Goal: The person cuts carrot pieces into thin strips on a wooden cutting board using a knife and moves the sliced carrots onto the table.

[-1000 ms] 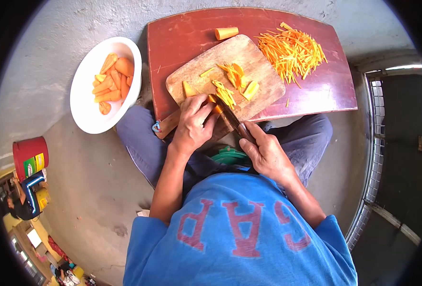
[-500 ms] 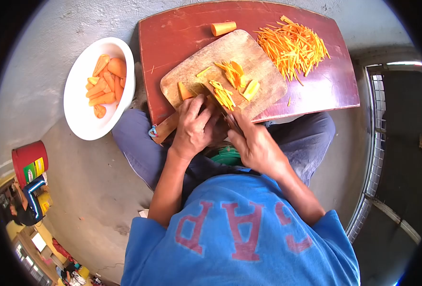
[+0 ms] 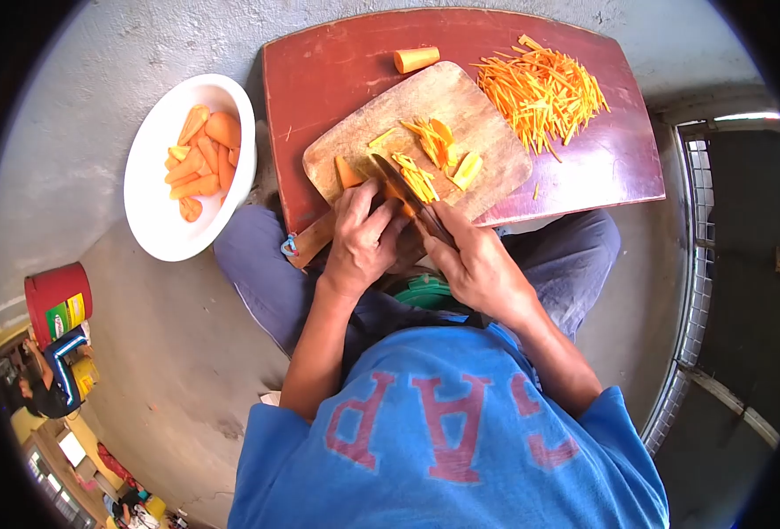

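My right hand (image 3: pixel 480 267) grips a knife (image 3: pixel 399 187) by its handle, the dark blade angled up and left over the near part of a wooden cutting board (image 3: pixel 341 145). My left hand (image 3: pixel 361 231) is closed with bent fingers on a piece of carrot, largely hidden beneath them, right beside the blade. A carrot piece (image 3: pixel 347 171) shows just past its fingertips. Cut carrot strips (image 3: pixel 417 179) lie against the far side of the blade. More strips and slices (image 3: pixel 438 143) rest farther up the board, with a thick carrot slab (image 3: pixel 467 171) at their right.
The board lies on a red-brown table (image 3: pixel 311 79). A heap of carrot strips (image 3: pixel 542 93) is at the table's right, and a carrot chunk (image 3: pixel 416 60) at its far edge. Left stands a white basin (image 3: pixel 148 212) of peeled carrots. A red bucket (image 3: pixel 44 295) and a person (image 3: pixel 55 375) are farther left.
The knife blade, blurred and low before, now shows clearly, its tip farther up the board. The view has shifted slightly. Both hands stay in nearly the same place.
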Available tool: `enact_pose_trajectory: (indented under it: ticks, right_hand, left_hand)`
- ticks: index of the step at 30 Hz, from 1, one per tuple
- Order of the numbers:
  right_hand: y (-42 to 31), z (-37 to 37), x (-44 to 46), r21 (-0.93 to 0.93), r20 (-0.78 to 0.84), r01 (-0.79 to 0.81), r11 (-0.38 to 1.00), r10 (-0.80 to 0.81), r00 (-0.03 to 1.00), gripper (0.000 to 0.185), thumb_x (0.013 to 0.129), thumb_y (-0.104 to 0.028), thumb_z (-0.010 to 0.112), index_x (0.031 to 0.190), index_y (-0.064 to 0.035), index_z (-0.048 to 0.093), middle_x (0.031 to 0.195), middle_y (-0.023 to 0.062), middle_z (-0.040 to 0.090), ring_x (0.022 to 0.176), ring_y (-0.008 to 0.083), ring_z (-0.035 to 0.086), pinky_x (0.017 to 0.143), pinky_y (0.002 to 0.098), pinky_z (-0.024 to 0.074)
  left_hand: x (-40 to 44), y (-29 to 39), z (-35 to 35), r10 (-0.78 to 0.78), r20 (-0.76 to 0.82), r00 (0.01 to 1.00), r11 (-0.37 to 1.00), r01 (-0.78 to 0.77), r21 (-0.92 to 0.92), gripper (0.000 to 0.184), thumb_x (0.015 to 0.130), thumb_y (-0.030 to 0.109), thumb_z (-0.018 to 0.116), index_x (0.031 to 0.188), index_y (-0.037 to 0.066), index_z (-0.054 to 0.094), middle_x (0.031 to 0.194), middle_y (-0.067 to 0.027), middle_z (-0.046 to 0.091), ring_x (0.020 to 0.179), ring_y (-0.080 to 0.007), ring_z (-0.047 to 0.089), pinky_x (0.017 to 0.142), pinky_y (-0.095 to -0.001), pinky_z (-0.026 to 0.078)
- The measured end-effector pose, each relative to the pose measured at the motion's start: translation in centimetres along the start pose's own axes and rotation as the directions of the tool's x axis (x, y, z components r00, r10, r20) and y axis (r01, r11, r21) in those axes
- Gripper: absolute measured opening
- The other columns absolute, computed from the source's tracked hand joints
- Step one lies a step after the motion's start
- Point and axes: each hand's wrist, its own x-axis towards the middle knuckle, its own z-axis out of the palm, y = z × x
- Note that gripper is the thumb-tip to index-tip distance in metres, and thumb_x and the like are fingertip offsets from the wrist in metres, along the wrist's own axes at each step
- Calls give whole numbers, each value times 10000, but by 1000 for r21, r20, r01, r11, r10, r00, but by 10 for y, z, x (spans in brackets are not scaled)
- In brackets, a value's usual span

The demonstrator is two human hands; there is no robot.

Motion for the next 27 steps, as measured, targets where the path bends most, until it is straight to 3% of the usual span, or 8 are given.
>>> enact_pose_trajectory:
  ticks: [4,9,12,15,19,21,24,27]
  right_hand:
    - [-19,-5,-21,-33,50,-141,989,143,988,422,1078,-98,689,1451,55,565,1092,412,715,1115,595,710,897,592,587]
    - [5,17,7,-52,-71,170,984,-174,982,416,1084,-76,671,1454,76,558,1170,415,722,1154,585,712,927,571,596]
    - [-2,5,1,-94,9,44,995,-43,999,431,1083,-69,667,1480,65,565,1042,328,705,963,463,756,857,483,584]
    - [-12,2,-20,-21,26,-92,996,92,995,408,1089,-68,664,1469,51,574,980,317,690,882,473,720,831,477,577]
    - [2,11,-14,-28,-42,23,999,-25,999,383,1102,-67,656,1461,45,587,926,297,683,838,474,705,809,469,574]
    - [6,17,-2,-54,-117,158,986,-163,980,374,1106,-68,651,1458,43,593,913,289,682,825,479,694,801,467,571]
    - [-7,7,-13,-28,-63,45,999,-47,997,391,1101,-70,654,1468,47,591,959,311,699,866,507,705,825,483,577]
    - [-21,-4,-21,-101,102,-125,987,135,986,575,1083,-53,653,1613,51,457,1262,347,770,1177,553,736,962,563,609]
  left_hand:
    - [-1,3,-1,-24,-24,999,999,23,-42,309,857,3,884,1155,3,802,1366,-195,705,1173,-409,690,1038,-516,566]
    - [0,3,-1,-10,-33,999,1000,9,-24,298,855,11,889,1139,14,799,1321,-195,696,1167,-417,683,1025,-514,565]
    - [0,2,0,-31,-49,998,999,29,-35,287,835,0,897,1106,21,806,1286,-175,714,1157,-402,696,1022,-501,573]
    - [-6,0,2,-60,-68,996,996,55,-67,275,810,-10,909,1064,26,811,1249,-154,728,1141,-382,707,1013,-488,581]
    - [-3,0,0,-36,-66,997,998,33,-54,272,792,-22,921,1040,32,823,1215,-138,728,1127,-361,709,990,-473,585]
    - [-2,2,-2,-38,-60,997,998,35,-50,279,793,-21,922,1050,33,827,1206,-137,731,1124,-358,711,990,-467,585]
    - [-4,3,-1,-53,-76,996,997,49,-55,286,799,-21,921,1066,31,832,1188,-135,740,1119,-358,714,991,-463,584]
    - [-3,4,-2,-49,-71,996,996,44,-73,290,804,-25,917,1076,25,831,1179,-136,752,1119,-360,718,989,-465,586]
